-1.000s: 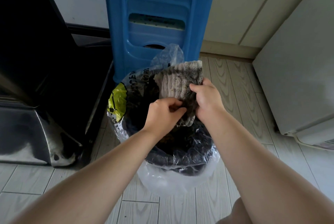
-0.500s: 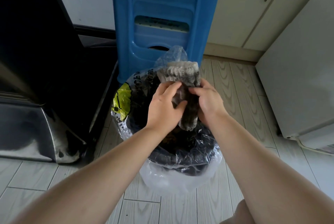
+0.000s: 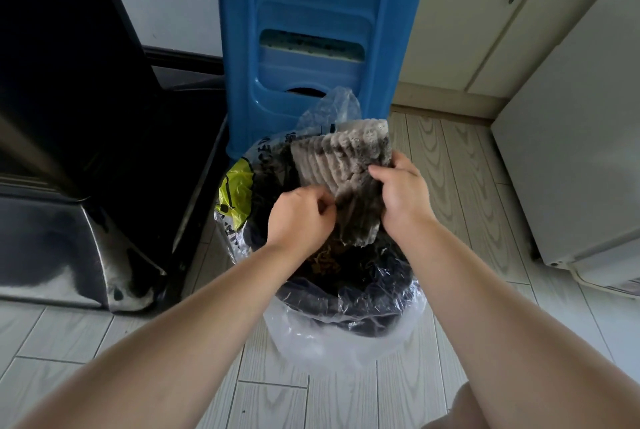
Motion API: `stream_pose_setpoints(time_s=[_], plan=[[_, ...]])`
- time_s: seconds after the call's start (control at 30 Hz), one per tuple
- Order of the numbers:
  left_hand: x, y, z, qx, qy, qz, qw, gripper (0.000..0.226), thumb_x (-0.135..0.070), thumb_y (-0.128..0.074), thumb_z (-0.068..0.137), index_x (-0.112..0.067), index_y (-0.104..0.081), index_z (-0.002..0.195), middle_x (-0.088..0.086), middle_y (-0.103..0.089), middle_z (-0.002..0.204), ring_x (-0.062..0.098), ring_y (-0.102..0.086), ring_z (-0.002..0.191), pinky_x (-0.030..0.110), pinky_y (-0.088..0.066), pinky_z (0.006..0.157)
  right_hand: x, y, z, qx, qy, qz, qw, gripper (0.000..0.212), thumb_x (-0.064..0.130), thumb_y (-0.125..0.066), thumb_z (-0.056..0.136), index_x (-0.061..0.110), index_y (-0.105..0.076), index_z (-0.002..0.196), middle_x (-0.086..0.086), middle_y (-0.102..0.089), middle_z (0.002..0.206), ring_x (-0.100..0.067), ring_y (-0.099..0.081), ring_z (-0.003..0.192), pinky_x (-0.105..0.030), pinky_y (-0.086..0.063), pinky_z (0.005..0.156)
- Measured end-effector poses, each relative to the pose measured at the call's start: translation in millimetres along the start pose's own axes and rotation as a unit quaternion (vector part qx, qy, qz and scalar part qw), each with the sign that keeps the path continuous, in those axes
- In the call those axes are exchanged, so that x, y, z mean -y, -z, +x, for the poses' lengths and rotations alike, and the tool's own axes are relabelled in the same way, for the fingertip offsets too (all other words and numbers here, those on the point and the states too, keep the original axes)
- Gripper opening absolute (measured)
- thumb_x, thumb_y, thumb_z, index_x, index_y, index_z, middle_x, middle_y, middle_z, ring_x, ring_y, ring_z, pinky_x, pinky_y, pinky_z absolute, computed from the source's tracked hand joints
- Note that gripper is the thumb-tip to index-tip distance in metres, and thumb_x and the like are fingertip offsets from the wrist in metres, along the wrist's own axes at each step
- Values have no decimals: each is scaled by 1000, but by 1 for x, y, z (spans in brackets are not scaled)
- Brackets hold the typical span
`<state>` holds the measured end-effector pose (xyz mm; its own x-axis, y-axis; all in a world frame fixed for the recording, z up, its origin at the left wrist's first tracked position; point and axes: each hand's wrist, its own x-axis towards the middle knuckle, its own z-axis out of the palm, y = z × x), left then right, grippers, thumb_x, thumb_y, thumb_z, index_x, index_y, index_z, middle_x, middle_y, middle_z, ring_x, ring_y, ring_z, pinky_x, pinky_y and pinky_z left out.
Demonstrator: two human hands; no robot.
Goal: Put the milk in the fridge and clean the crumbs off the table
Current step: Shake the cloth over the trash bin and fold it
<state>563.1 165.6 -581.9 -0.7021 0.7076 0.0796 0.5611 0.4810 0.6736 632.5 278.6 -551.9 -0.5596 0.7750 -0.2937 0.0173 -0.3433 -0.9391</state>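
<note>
I hold a ribbed grey cleaning cloth (image 3: 346, 165) upright over a black bin lined with a clear plastic bag (image 3: 346, 335). My right hand (image 3: 403, 200) grips the cloth's right edge, thumb across the front. My left hand (image 3: 299, 217) is curled beside the cloth's lower left edge, fingertips pinching at the fabric. Brown crumbs (image 3: 322, 260) lie inside the bin under the cloth. No milk is in view.
A blue plastic stool (image 3: 318, 30) stands just behind the bin. A dark steel appliance (image 3: 69, 151) fills the left. A white fridge (image 3: 571, 151) stands at the right, cream cabinet doors (image 3: 485, 13) behind it. A yellow wrapper (image 3: 235, 193) sits in the bin.
My left hand has come off the front of the cloth and moved left and down, now curled at its edge. The cloth has spread open wider in my right hand.
</note>
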Motion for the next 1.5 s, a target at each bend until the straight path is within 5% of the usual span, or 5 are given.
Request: stream_pose_setpoints(time_s=[0.37,0.57,0.8,1.03,1.5], plan=[[-1,6,17,129,333,-379,854,77,-53,-75,66,-14,-48,126,1,-60,120,22,-57,110,46,-49,92,13,14,2,-51,-82,162,982,27,1,-38,86,15,-62,87,-12,-64,104,-30,-61,96,-48,-49,87],[-11,21,23,-12,179,-166,970,33,-40,-58,88,-7,-56,84,11,-58,84,29,-57,80,34,-43,63,12,25,3,-48,-46,23,998,29,-10,-43,78,14,-59,83,-12,-65,95,-32,-62,93,-47,-51,87],[-11,57,38,-45,84,15,995,42,-41,-60,86,-14,-58,118,7,-53,118,25,-54,107,27,-38,76,9,34,-3,-6,-20,-202,979,36,-12,-68,69,7,-65,100,-6,-69,82,-29,-67,83,-41,-56,80],[-4,59,46,-86,186,-276,939,29,-19,-78,73,-12,-50,66,-2,-50,64,17,-49,64,30,-42,64,3,36,-2,-9,-29,-220,975,35,-7,-74,67,8,-65,98,-10,-69,90,-29,-68,86,-42,-57,79],[-35,79,44,60,143,-629,762,25,-13,-42,98,-12,-52,74,-1,-62,60,12,-62,57,24,-52,58,30,34,-13,36,33,-481,875,54,45,-76,68,16,-54,108,1,-61,105,-19,-58,100,-31,-45,80]])
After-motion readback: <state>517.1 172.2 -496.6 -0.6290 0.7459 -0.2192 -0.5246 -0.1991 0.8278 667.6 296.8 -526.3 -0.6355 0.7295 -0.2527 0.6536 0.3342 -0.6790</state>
